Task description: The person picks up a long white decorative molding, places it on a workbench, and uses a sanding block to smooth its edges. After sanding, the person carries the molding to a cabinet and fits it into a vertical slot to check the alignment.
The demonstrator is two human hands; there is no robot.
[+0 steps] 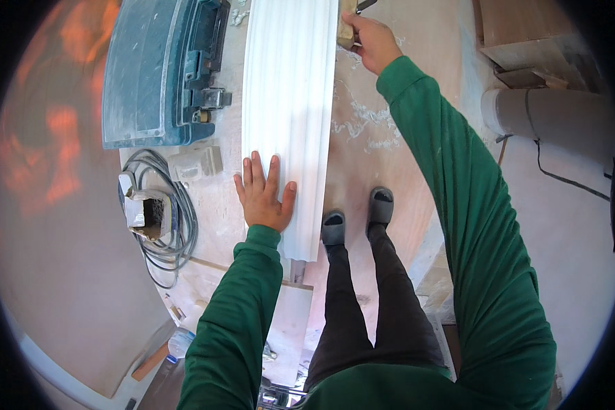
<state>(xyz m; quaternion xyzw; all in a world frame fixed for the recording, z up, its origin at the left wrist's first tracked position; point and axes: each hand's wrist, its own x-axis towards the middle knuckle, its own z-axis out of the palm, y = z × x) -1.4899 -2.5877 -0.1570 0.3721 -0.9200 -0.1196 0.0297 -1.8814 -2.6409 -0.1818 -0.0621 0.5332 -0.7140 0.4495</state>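
Observation:
A long white fluted board (290,89) runs away from me up the middle of the view. My left hand (263,195) lies flat on its near part, fingers spread. My right hand (376,44) is closed around a wooden hand plane (346,31) at the board's right edge, farther off. The fingers hide part of the plane, and its far end is cut off by the top of the picture.
Left of the board stands a dusty teal tool case (150,75). Nearer lie a coiled grey cable (184,239) and an open box (158,215). Pale curled shavings (365,123) litter the floor on the right. A large wrapped roll (553,113) sits at far right.

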